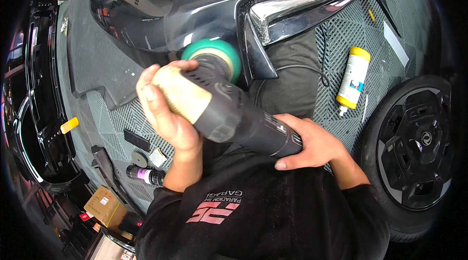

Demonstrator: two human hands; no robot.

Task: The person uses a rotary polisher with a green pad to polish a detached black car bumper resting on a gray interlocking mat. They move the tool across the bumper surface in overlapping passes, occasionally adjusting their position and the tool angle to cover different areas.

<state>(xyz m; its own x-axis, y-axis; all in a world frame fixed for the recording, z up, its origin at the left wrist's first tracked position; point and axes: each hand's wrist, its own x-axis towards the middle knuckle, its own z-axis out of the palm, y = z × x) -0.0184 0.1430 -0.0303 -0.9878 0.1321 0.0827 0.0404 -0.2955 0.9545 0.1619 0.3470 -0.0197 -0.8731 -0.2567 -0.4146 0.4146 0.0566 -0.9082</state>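
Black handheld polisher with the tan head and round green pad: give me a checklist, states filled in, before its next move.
1. Left hand supporting the polisher at its tan head: ok.
2. Right hand around the rear of its black cylindrical body: ok.
3. Round green pad touching the glossy black curved panel: cannot tell; they overlap in view.
4. Thin black cable apart from the pad: ok.
5. White bottle with yellow ends apart from the polisher: ok, lying to its right.

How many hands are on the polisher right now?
2: left hand cupping the head of the polisher, beside its green pad; right hand around its rear handle.
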